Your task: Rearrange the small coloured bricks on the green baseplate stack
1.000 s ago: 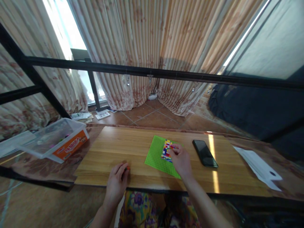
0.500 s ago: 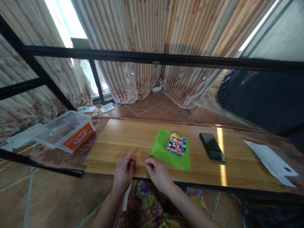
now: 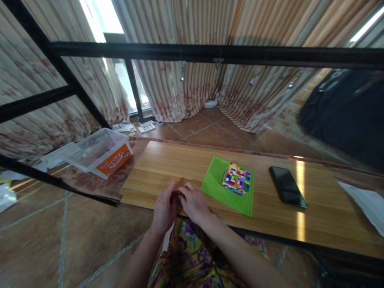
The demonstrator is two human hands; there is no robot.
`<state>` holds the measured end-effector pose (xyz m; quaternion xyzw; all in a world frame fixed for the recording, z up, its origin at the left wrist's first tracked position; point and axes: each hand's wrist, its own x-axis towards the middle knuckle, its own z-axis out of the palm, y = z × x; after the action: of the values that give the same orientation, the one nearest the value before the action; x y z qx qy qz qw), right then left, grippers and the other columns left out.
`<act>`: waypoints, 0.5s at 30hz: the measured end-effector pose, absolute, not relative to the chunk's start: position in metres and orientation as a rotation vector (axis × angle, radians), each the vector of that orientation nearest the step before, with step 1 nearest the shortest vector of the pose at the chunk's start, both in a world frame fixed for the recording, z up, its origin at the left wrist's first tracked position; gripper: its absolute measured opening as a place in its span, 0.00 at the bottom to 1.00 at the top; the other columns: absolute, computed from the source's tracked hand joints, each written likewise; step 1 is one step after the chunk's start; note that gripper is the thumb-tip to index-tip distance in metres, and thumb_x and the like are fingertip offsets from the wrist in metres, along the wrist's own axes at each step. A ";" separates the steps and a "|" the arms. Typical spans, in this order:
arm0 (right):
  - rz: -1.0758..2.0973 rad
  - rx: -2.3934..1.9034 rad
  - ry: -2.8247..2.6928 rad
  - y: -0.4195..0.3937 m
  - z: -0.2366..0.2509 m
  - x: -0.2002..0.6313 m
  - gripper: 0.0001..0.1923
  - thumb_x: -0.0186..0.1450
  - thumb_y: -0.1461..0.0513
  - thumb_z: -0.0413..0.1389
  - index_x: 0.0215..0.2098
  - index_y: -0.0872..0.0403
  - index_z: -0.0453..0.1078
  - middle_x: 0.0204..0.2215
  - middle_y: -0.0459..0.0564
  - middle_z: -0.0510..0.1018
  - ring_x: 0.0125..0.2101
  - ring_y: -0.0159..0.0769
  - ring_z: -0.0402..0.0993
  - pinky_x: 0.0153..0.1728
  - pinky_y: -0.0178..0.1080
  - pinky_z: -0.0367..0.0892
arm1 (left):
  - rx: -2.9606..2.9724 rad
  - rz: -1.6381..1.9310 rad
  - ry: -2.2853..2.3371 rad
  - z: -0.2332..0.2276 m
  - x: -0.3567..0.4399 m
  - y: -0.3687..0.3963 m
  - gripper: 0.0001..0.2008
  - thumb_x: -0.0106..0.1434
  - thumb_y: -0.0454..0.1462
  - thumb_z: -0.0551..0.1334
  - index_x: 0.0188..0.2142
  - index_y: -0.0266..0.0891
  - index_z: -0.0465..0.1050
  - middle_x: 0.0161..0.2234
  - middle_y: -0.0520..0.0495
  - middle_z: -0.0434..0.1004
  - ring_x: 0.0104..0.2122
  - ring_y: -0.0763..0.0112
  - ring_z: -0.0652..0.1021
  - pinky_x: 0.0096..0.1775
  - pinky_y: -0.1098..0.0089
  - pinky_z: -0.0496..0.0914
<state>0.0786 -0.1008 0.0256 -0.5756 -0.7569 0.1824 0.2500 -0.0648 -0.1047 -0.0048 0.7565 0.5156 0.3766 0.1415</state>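
My left hand (image 3: 164, 207) and my right hand (image 3: 194, 203) meet at the front edge of the wooden tabletop (image 3: 168, 168). Between their fingertips sits a small red and orange brick (image 3: 177, 193), mostly hidden. My left hand's fingers curl around it; my right hand's fingertips touch it from the right. Just right of my hands lies a green baseplate (image 3: 214, 180) with a block of many-coloured bricks (image 3: 237, 178) built on its right part.
A black phone (image 3: 287, 186) lies flat right of the baseplate. White paper (image 3: 364, 202) sits at the far right. A clear plastic bin with an orange label (image 3: 102, 152) stands to the left. A black metal frame bar (image 3: 210, 54) crosses above the table.
My right hand left the brick block on the baseplate and moved left to join my left hand at the small brick. The view shifted left and down.
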 end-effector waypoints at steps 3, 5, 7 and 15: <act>0.494 -1.587 -2.046 -0.098 0.023 0.077 0.08 0.64 0.63 0.52 0.35 0.52 0.73 0.35 0.50 0.73 0.40 0.36 0.67 0.43 0.39 0.62 | 2.193 1.086 1.492 -0.004 -0.065 -0.105 0.21 0.65 0.35 0.53 0.57 0.37 0.60 0.42 0.43 0.76 0.42 0.66 0.76 0.46 0.63 0.71; 0.550 -1.568 -1.980 -0.101 0.024 0.080 0.08 0.65 0.63 0.51 0.34 0.53 0.72 0.34 0.50 0.74 0.39 0.35 0.68 0.42 0.38 0.62 | 2.205 1.084 1.497 -0.004 -0.065 -0.104 0.21 0.65 0.35 0.53 0.57 0.37 0.60 0.40 0.43 0.76 0.41 0.67 0.76 0.45 0.64 0.72; 0.641 -1.533 -1.875 -0.107 0.029 0.087 0.08 0.65 0.64 0.50 0.35 0.54 0.72 0.33 0.49 0.75 0.36 0.33 0.69 0.40 0.36 0.63 | 2.223 1.081 1.507 -0.004 -0.064 -0.104 0.20 0.64 0.35 0.53 0.57 0.37 0.61 0.40 0.43 0.76 0.40 0.66 0.76 0.44 0.64 0.72; 0.633 -1.586 -1.451 -0.140 0.060 0.157 0.10 0.64 0.59 0.51 0.36 0.52 0.74 0.34 0.48 0.78 0.34 0.32 0.73 0.37 0.35 0.66 | 2.290 1.064 1.516 -0.004 -0.064 -0.102 0.17 0.64 0.34 0.53 0.53 0.38 0.66 0.42 0.43 0.75 0.42 0.64 0.75 0.46 0.62 0.71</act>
<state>0.1575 -0.1401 0.0604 -0.6370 -0.5831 0.2545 0.4353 -0.0644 -0.1018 -0.0045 0.7738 0.5121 0.3597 0.0981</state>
